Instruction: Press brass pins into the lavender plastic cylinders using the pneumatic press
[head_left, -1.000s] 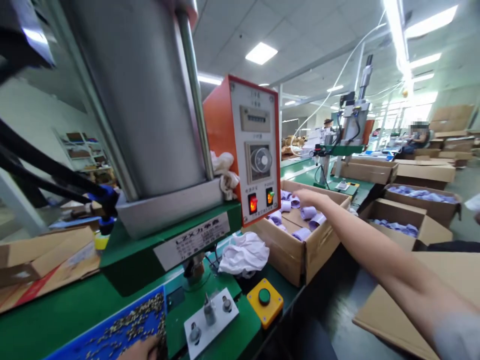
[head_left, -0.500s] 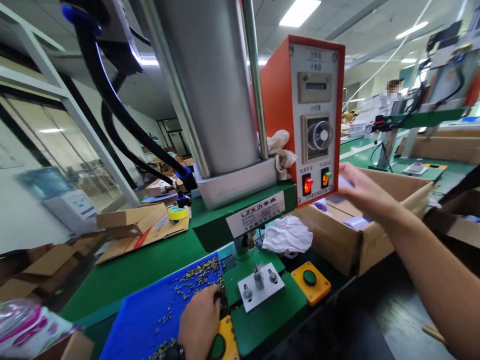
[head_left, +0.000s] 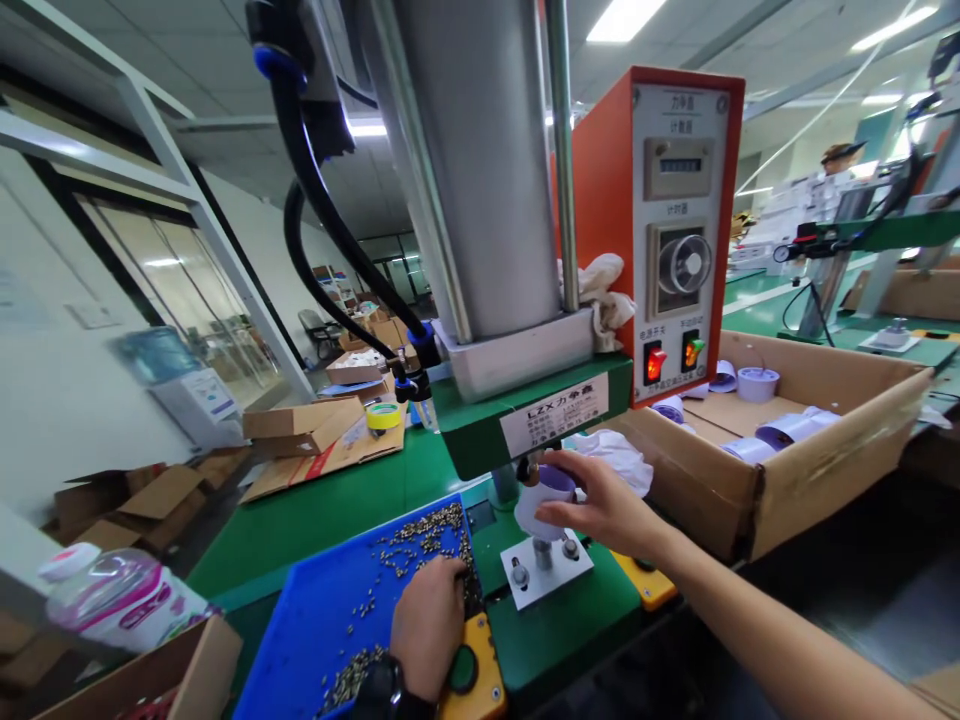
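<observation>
My right hand (head_left: 611,505) grips a lavender plastic cup (head_left: 531,512) by its side. The cup sits over the metal post of the white fixture plate (head_left: 551,580), beneath the press head; whether it rests on the post I cannot tell. My left hand (head_left: 429,615), with a dark watch on its wrist, is at the right edge of a blue tray (head_left: 300,610). Its fingers are curled and pressed together among small brass-coloured metal pieces (head_left: 424,530); what they pinch is hidden. A yellow button box (head_left: 484,670) lies just beside that hand.
A press cylinder (head_left: 495,180) rises ahead, with an orange control box (head_left: 686,240) on its right. Lavender cups lie in an open cardboard box (head_left: 832,490) at the right. A white cloth (head_left: 619,460) bunches behind the fixture. At lower left stands a plastic bottle (head_left: 124,605).
My right hand has come from the cardboard box to the fixture, bringing a lavender cup under the press head. My left hand has stayed at the tray's edge. The view has shifted left.
</observation>
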